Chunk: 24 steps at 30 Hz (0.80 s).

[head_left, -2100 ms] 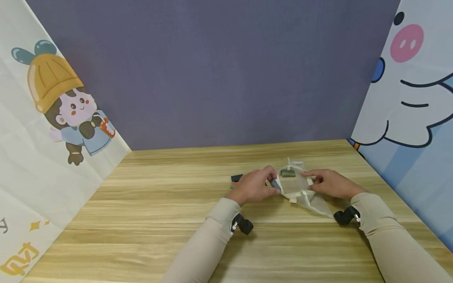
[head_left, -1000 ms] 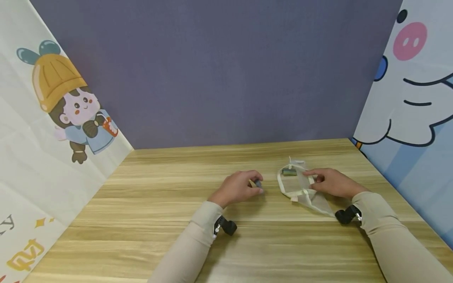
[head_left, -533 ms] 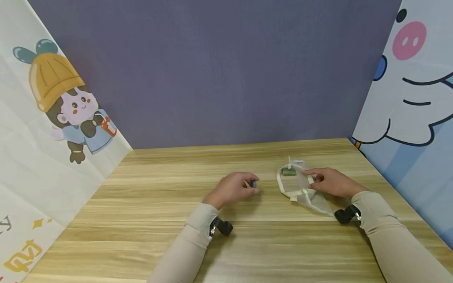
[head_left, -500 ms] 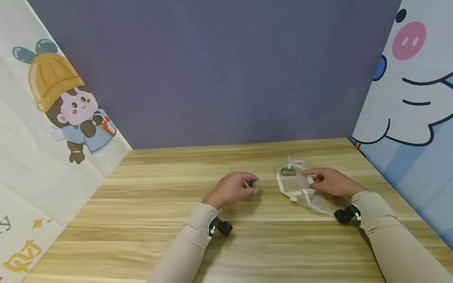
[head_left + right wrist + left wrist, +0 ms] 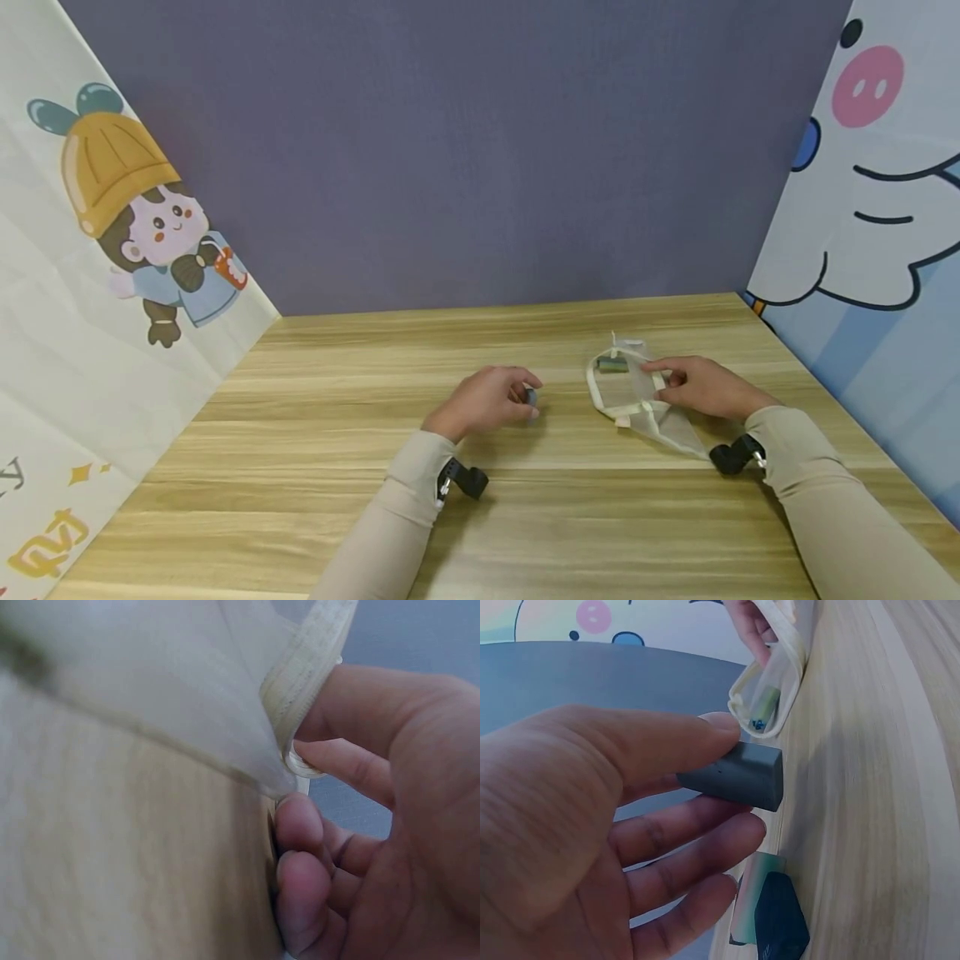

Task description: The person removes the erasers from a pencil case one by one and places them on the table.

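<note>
My left hand (image 5: 483, 402) pinches a dark grey rectangular block (image 5: 754, 776) between thumb and forefinger, left of a pale see-through zip pouch (image 5: 594, 392). In the left wrist view the other left fingers are loosely bent below the block. My right hand (image 5: 697, 386) pinches the right edge of the pouch mouth at its zipper band (image 5: 300, 686). The mouth gapes towards the left hand. Inside the pouch lies a green roll-like piece (image 5: 612, 365) with blue specks at its end.
A pink-and-green striped block (image 5: 756, 889) and a dark block (image 5: 781, 919) lie on the wooden table (image 5: 337, 467) under the left hand, which hides them in the head view. A grey panel (image 5: 450, 167) stands along the back edge.
Two seconds ago the left hand held the dark block at the pouch mouth. It has drawn back to the left with the block, over the other blocks. The right hand stays at the pouch.
</note>
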### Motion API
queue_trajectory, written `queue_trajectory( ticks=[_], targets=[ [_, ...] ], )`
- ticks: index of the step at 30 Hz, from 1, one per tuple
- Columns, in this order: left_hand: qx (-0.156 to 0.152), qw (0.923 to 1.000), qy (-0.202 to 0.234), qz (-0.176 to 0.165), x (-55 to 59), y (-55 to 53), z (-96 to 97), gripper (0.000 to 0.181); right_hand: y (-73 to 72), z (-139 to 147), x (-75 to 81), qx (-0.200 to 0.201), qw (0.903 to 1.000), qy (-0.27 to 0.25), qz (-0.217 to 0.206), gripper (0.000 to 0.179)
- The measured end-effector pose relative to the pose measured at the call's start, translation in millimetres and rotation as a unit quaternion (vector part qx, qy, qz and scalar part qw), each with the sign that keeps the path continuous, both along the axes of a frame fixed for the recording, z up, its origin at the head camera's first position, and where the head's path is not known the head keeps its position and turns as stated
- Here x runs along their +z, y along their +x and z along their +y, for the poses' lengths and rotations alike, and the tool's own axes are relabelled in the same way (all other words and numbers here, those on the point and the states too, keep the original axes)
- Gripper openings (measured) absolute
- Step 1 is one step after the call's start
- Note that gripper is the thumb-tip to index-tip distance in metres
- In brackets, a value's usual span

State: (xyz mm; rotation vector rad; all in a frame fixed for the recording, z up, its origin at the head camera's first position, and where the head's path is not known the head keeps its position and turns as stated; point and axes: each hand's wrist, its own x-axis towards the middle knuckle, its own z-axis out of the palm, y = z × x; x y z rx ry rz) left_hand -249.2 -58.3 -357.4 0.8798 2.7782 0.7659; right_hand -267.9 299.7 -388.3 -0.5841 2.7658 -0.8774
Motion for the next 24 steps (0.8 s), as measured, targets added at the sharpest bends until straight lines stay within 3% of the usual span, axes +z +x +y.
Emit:
queue_trajectory(
  ticks=[6, 24],
  targets=[
    [-0.002, 0.9999, -0.006, -0.014, 0.2, -0.3, -3.0, 0.041, 0.0, -0.4, 0.2, -0.002, 1.0000, -0.004, -0.002, 0.051],
    [0.003, 0.9995, -0.027, -0.013, -1.7, -0.7, -10.9, 0.037, -0.7, 0.5, -1.8, -0.003, 0.9999, -0.014, -0.006, 0.051]
  ],
)
